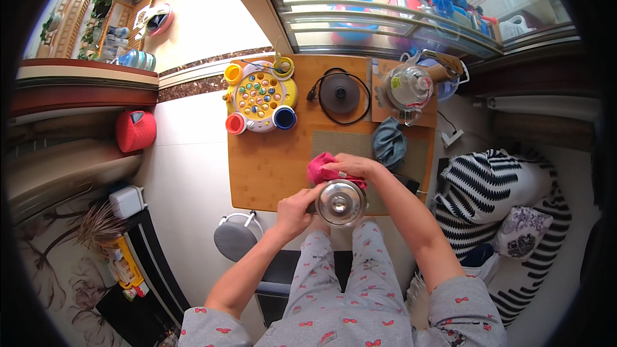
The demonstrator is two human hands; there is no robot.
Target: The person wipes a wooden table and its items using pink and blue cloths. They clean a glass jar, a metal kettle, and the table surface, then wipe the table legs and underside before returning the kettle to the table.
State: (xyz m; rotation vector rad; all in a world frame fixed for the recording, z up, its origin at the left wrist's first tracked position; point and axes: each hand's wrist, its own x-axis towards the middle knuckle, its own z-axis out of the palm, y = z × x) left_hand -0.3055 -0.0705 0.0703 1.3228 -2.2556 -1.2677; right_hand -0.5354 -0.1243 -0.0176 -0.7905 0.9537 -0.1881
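Observation:
A kettle with a shiny metal lid (339,203) is held over the table's near edge, above my lap. My left hand (297,209) grips its dark handle on the left side. Bunched in my right hand (353,166) is a pink cloth (322,168), pressed against the kettle's far side. Beyond them a round dark kettle base (340,93) lies on the wooden table (267,168), its black cord looped around it. A crumpled grey-blue cloth (389,143) rests right of the hands, partly on a woven mat (337,143).
A toy fishing game (260,90) with coloured cups sits at the table's far left. Glass vessels (409,87) stand on a board at the far right. A grey round stool (235,241) is left of my legs; a striped cover (477,193) drapes the seat at right.

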